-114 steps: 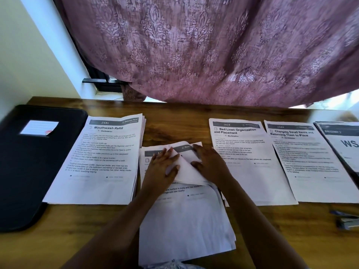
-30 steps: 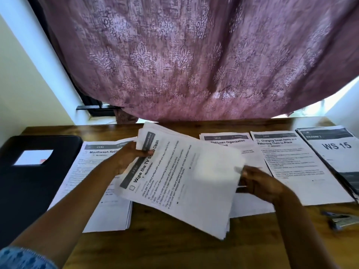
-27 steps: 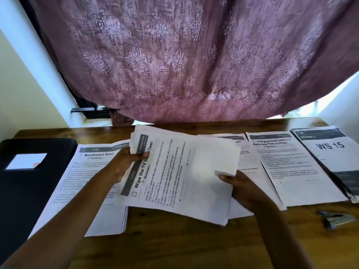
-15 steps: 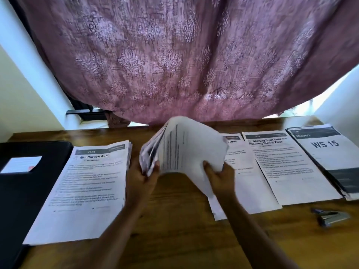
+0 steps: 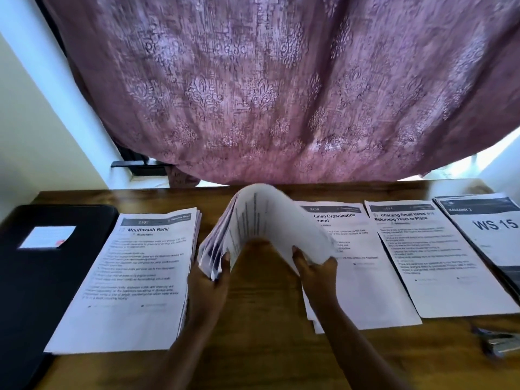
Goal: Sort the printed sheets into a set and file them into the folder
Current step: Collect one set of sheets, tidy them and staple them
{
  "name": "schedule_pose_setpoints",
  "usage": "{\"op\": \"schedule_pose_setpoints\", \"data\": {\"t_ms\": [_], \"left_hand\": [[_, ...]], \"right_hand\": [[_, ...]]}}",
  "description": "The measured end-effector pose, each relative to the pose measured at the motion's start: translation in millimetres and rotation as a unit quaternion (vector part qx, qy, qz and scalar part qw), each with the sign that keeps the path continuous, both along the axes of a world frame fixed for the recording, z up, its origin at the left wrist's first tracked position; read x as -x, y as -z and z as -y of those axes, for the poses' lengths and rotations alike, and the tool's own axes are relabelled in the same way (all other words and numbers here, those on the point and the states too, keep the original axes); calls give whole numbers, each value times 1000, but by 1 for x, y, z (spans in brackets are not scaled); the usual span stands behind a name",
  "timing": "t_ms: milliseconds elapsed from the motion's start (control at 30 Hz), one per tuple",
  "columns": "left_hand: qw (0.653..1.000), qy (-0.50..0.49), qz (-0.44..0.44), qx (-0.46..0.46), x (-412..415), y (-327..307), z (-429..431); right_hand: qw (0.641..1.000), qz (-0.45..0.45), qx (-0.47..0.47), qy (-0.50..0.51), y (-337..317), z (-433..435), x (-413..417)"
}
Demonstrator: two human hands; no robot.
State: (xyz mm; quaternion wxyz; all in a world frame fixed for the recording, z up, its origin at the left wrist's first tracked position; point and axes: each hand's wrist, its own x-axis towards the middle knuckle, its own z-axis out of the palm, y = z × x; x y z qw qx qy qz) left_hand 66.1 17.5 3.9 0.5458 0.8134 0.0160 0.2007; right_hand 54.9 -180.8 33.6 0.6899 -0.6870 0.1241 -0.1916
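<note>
at the bottom of the frame two bare forearms reach up over a brown wooden table. in the lower right corner a small grey metal stapler lies on the wood, too blurred for detail.

in the middle of the frame the left hand and the right hand hold a thick stack of white printed sheets off the table, bowed upward into an arch between them. the left hand's fingers and thumb are curled round the stack's left end, where the sheet edges fan apart. the right hand's thumb and fingers are closed on the right end. the print on this stack is too smeared to read.

just left of the hands a flat pile of white sheets headed "mouthwash refill" lies on the table; the number in its dark header bar is blurred. at the left edge of the frame lies a flat black folder, closed, with a white rectangular label whose writing cannot be read.

right of the hands, partly hidden behind the held stack, is a pile of white sheets marked "3409" and "linen organization". just beside it lies a white sheet headed "charging small items and returning them to place". at the right edge sits a stack of sheets with a dark header reading "balcony 1" and large "ws 15".

beyond the table a mauve patterned fabric curtain fills the upper frame, with a plain white wall at the upper left.
</note>
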Motion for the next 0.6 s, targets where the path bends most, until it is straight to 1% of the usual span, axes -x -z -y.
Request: {"op": "schedule_pose_setpoints", "data": {"t_ms": [67, 100, 200, 233, 267, 300, 333, 400, 433, 500, 533, 600], "left_hand": [[998, 9, -54, 15, 1, 3, -1], [998, 9, -67, 22, 2, -3, -2], [996, 8, -53, 70, -11, -32, -14], [994, 30, -68, 86, -19, -47, -25], [988, 71, -98, 97, -30, -62, -37], [977, 124, -134, 108, -40, -75, -50], [963, 174, -170, 115, -51, -86, -63], [937, 234, -231, 121, -71, -95, -88], [925, 252, -257, 123, -79, -96, -95], [903, 296, -296, 94, -91, -95, -99], [890, 321, -316, 71, -96, -95, -99], [866, 358, -349, 20, -102, -98, -96]], "right_hand": [[997, -34, 70, -24, 10, -7, 5], [995, -40, 83, -25, 10, -9, 6], [999, -29, 25, -37, -9, 9, -5], [998, -30, 8, -50, -21, 20, -12], [997, -39, -16, -71, -31, 35, -19], [992, -49, -49, -103, -43, 51, -27], [987, -68, -62, -130, -50, 65, -35], [977, -115, -22, -176, -60, 86, -47], [972, -126, 7, -200, -61, 89, -51], [956, -130, 58, -257, -63, 82, -60], [941, -137, 83, -298, -63, 75, -64], [892, -173, 133, -396, -66, 57, -72]]}}
